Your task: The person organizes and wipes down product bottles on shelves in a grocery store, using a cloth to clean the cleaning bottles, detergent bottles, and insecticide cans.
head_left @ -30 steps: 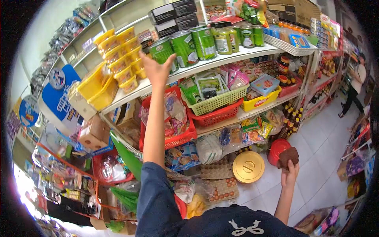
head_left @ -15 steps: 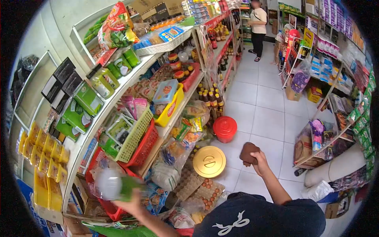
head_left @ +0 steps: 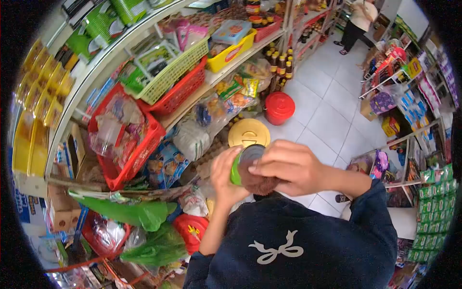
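**Wiping a Green Can Held at Chest Height**

Holding the green can point(head_left: 243, 161) near the chest, the left hand point(head_left: 225, 177) wraps its fingers around the can's side wall, gripping it from the left. The right hand point(head_left: 292, 167) is closed around a brown cloth point(head_left: 257, 183), pressing it against the can's near side and just below the metal lid. The can is tilted, lid facing up and away, above the dark sleeve point(head_left: 375, 202) of the right arm.

Handling judgement: the can appears rigid and probably fairly heavy if full; its printed wall is smooth and likely slippery. The secure hold is around the cylinder wall, fingers opposed by the thumb, not on the rims. The cloth is soft and conforms to the curve.

Surroundings: a gold round lid point(head_left: 249, 132) and a red bucket point(head_left: 279, 107) stand on the tiled floor beyond the hands. Shelving with a red basket point(head_left: 144, 144) runs along the left. Another person point(head_left: 358, 24) stands far down the aisle.
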Motion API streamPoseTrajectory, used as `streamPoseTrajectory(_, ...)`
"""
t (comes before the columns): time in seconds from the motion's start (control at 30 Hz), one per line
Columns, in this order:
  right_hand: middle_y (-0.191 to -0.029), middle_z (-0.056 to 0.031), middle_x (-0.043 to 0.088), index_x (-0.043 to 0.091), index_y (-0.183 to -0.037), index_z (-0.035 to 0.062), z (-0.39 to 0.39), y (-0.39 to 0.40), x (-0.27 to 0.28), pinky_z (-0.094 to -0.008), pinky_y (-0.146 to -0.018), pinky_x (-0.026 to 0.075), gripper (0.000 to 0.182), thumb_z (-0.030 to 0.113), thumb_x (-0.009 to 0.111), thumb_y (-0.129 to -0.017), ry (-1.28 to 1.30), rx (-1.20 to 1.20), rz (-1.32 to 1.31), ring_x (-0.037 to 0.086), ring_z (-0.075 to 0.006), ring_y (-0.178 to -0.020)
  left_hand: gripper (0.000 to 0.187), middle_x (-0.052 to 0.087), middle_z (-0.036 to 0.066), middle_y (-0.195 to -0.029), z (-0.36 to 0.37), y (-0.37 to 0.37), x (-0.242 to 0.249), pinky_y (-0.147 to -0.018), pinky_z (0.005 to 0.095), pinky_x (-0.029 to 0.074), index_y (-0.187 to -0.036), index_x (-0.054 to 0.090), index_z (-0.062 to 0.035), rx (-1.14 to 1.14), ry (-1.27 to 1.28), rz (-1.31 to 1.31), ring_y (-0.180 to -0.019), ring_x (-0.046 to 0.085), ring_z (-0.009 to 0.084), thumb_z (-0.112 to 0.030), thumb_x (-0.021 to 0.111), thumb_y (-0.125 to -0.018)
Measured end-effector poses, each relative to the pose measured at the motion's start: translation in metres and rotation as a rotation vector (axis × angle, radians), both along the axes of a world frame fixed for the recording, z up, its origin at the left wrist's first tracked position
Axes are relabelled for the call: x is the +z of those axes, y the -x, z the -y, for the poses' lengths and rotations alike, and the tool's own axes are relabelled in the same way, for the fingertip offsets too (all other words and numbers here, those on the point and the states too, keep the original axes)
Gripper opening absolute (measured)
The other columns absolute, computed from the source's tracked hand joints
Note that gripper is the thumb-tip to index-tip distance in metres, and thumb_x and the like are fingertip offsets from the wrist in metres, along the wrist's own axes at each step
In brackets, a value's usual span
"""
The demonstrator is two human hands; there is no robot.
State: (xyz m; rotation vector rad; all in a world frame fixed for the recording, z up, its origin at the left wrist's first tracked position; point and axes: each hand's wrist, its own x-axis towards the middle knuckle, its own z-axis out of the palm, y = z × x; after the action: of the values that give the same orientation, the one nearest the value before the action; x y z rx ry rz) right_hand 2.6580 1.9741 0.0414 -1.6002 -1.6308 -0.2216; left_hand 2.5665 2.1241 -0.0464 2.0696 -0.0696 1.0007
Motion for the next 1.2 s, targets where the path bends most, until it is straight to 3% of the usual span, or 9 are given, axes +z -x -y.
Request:
streamPoseTrajectory(0.13, -0.078, -0.0089, 0.055, 0.060, -0.086, -0.0001, -0.010, -0.017, 0.011, -0.0303, -0.058, 0.045, 0.027, -0.001, 0.064, -0.059, 0.026, -0.088, 0.094, 0.054, -0.0234, -0.066, 0.070, 0.056, 0.013, -0.101, -0.004, 0.017, 0.013, -0.082, 0.0369, 0.041, -0.108, 0.050, -0.0041, 0.121, -0.009, -0.086, -0.093, 0.054, 0.0292, -0.022, 0.077, -0.045)
streamPoseTrajectory(0.23, -0.078, -0.0095, 0.055, 0.058, -0.088, -0.0008, -0.011, 0.009, 0.005, -0.0305, -0.058, 0.044, 0.030, -0.001, 0.063, -0.058, 0.029, 0.132, 0.068, 0.054, -0.0240, -0.067, 0.073, 0.056, 0.013, -0.101, -0.011, 0.016, 0.006, -0.082, 0.0373, 0.041, -0.109, 0.050, -0.0043, 0.098, -0.005, -0.002, -0.093, 0.054, 0.0295, -0.021, 0.078, -0.043)
streamPoseTrajectory(0.43, -0.086, -0.0134, 0.055, 0.056, -0.091, -0.0003, -0.023, -0.029, 0.006, -0.0342, -0.070, 0.044, 0.039, 0.009, 0.064, -0.054, -0.087, -0.354, -0.054, 0.054, -0.0293, -0.078, 0.077, 0.055, 0.013, -0.104, -0.022, 0.024, 0.026, -0.084, 0.0379, 0.041, -0.108, 0.050, -0.0033, 0.010, 0.096, -0.070, -0.096, 0.053, 0.0304, -0.022, 0.078, -0.039)
streamPoseTrajectory(0.53, -0.085, -0.0088, 0.056, 0.054, -0.088, -0.0027, 0.008, -0.040, -0.022, -0.0286, -0.073, 0.043, 0.031, 0.003, 0.068, -0.062, -0.121, -0.493, -0.509, 0.054, -0.0179, -0.080, 0.088, 0.049, 0.010, -0.115, -0.063, 0.032, 0.037, -0.093, 0.0427, 0.034, -0.120, 0.037, -0.0031, 0.110, 0.410, 0.256, -0.105, 0.048, 0.0284, -0.041, 0.075, -0.050)
streamPoseTrajectory(0.67, -0.075, -0.0068, 0.059, 0.056, -0.093, -0.0034, 0.045, -0.015, -0.096, -0.0224, -0.049, 0.044, 0.029, 0.006, 0.064, -0.067, -0.195, -0.612, -1.175, 0.056, -0.0125, -0.061, 0.072, 0.044, 0.013, -0.114, -0.127, -0.004, 0.178, -0.089, 0.0349, 0.036, -0.115, 0.039, 0.0014, 0.476, 0.318, 0.717, -0.103, 0.044, 0.0205, -0.014, 0.077, -0.055)
streamPoseTrajectory(0.83, -0.101, -0.0093, 0.056, 0.047, -0.110, 0.0020, 0.080, 0.037, -0.214, -0.0351, -0.076, 0.044, 0.039, 0.020, 0.059, -0.077, -0.573, -0.184, -2.194, 0.054, -0.0216, -0.090, 0.075, 0.054, 0.017, -0.097, -0.248, -0.057, 0.251, -0.081, 0.0324, 0.041, -0.107, 0.043, 0.0051, 0.855, -0.055, 0.687, -0.091, 0.052, 0.0255, -0.030, 0.080, -0.052)
streamPoseTrajectory(0.9, -0.102, -0.0102, 0.056, 0.048, -0.109, 0.0032, 0.081, 0.046, -0.218, -0.0345, -0.078, 0.044, 0.037, 0.022, 0.057, -0.079, -0.652, -0.165, -2.257, 0.054, -0.0216, -0.091, 0.072, 0.055, 0.020, -0.095, -0.269, -0.074, 0.254, -0.078, 0.0350, 0.042, -0.103, 0.047, 0.0047, 1.150, -0.226, 0.518, -0.090, 0.053, 0.0296, -0.035, 0.079, -0.052)
streamPoseTrajectory(1.03, -0.101, -0.0127, 0.056, 0.047, -0.109, -0.0008, 0.099, 0.012, -0.216, -0.0359, -0.078, 0.045, 0.040, 0.022, 0.057, -0.079, -0.552, -0.323, -2.050, 0.055, -0.0236, -0.090, 0.069, 0.056, 0.020, -0.094, -0.279, -0.093, 0.246, -0.079, 0.0406, 0.040, -0.098, 0.050, 0.0045, 0.795, -0.208, 0.530, -0.088, 0.053, 0.0341, -0.041, 0.076, -0.053)
streamPoseTrajectory(1.2, -0.089, -0.0149, 0.059, 0.052, -0.098, -0.0068, 0.104, -0.002, -0.189, -0.0355, -0.065, 0.049, 0.039, 0.024, 0.060, -0.076, -0.413, -0.519, -1.793, 0.059, -0.0241, -0.076, 0.087, 0.046, 0.023, -0.113, -0.280, -0.099, 0.222, -0.089, 0.0410, 0.034, -0.116, 0.039, 0.0057, 1.118, -0.098, 0.297, -0.105, 0.043, 0.0344, -0.046, 0.073, -0.055)
